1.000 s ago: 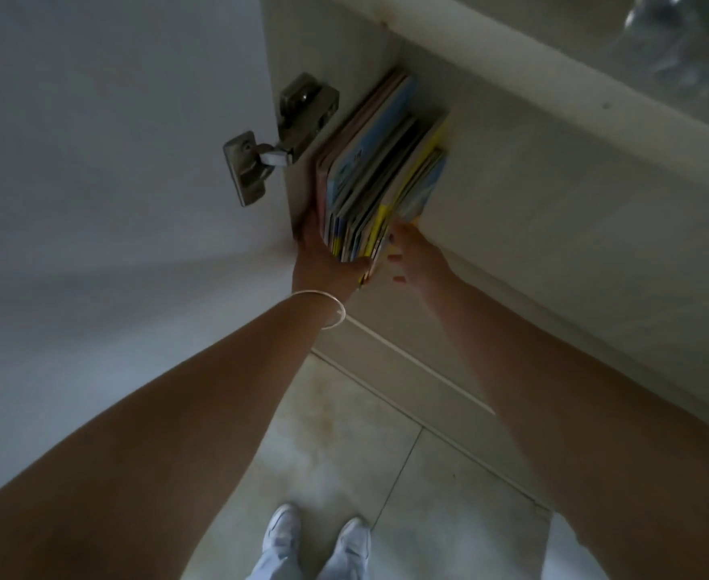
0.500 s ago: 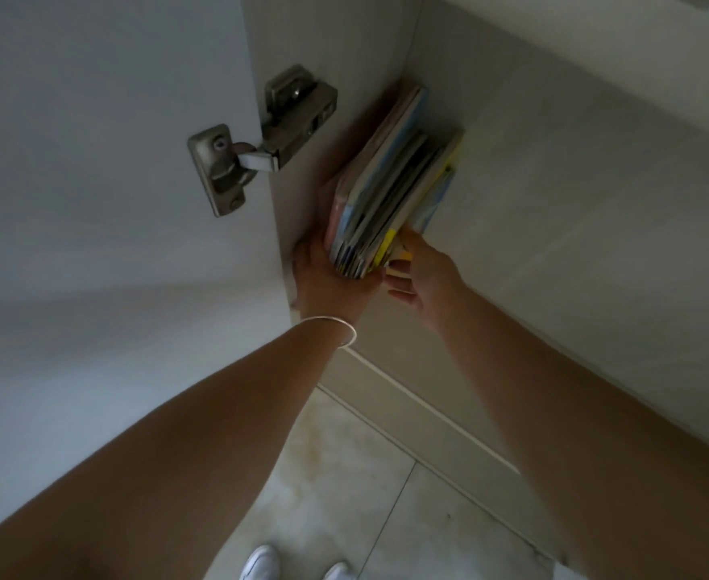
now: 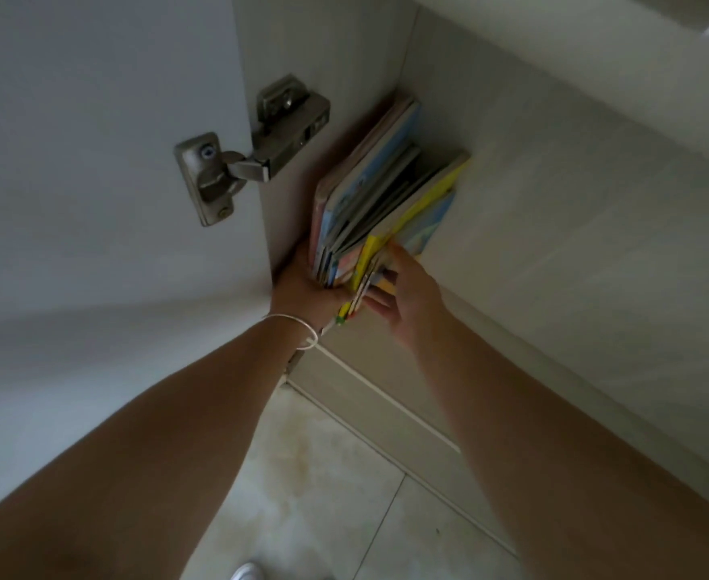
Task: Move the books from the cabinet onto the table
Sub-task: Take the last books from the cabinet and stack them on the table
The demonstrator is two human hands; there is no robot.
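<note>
Several thin picture books (image 3: 380, 198) stand upright in the left corner of the cabinet shelf (image 3: 553, 228), leaning against the cabinet's side wall. My left hand (image 3: 302, 288), with a thin white bracelet at the wrist, cups the near lower end of the stack from the left. My right hand (image 3: 403, 293) reaches in from the right; its fingers pinch the near edges of the yellow books on the stack's right side. The fingertips of both hands are partly hidden by the books.
The white cabinet door (image 3: 93, 161) stands open on the left, held by a metal hinge (image 3: 244, 157). A ledge (image 3: 595, 48) overhangs at the top right. Below the shelf is the cabinet's front panel (image 3: 386, 408), then the tiled floor (image 3: 302, 496) and a white shoe (image 3: 246, 573).
The view has moved closer to the shelf. My right hand has shifted a little toward the yellow books' near edges, which now stick out further from the stack.
</note>
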